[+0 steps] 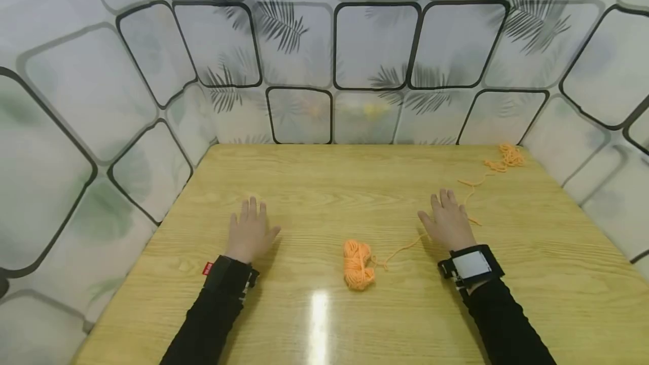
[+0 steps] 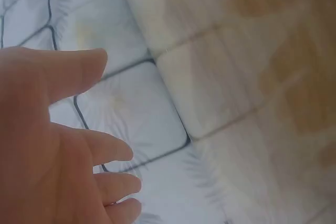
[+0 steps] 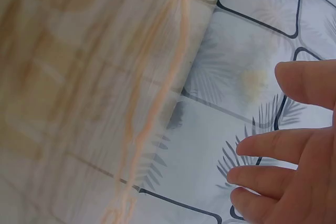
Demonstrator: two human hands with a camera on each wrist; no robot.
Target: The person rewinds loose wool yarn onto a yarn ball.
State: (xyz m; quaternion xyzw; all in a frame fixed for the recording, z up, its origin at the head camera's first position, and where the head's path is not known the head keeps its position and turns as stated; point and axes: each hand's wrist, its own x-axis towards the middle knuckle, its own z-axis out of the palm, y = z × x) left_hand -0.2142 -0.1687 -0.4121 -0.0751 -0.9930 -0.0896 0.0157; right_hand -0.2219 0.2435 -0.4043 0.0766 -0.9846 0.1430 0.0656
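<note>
An orange skein of yarn (image 1: 358, 265) lies on the wooden table between the two hands, nearer the front. From it a loose strand (image 1: 403, 249) runs right and passes by the right hand (image 1: 448, 222). That hand has its fingers stretched forward and holds nothing. On the left, the left hand (image 1: 249, 232) is spread with its thumb out, also holding nothing. In the left wrist view the fingers (image 2: 113, 187) extend with only wall and table beyond. The right wrist view shows the strand (image 3: 157, 103) on the table, apart from the fingers (image 3: 268, 177).
A loose tangle of orange yarn (image 1: 509, 156) lies at the table's far right corner, with a stretch of strand (image 1: 471, 185) trailing from near it. Patterned white walls (image 1: 304, 44) border the table (image 1: 284, 173) at the back and sides. Glare shows near the front.
</note>
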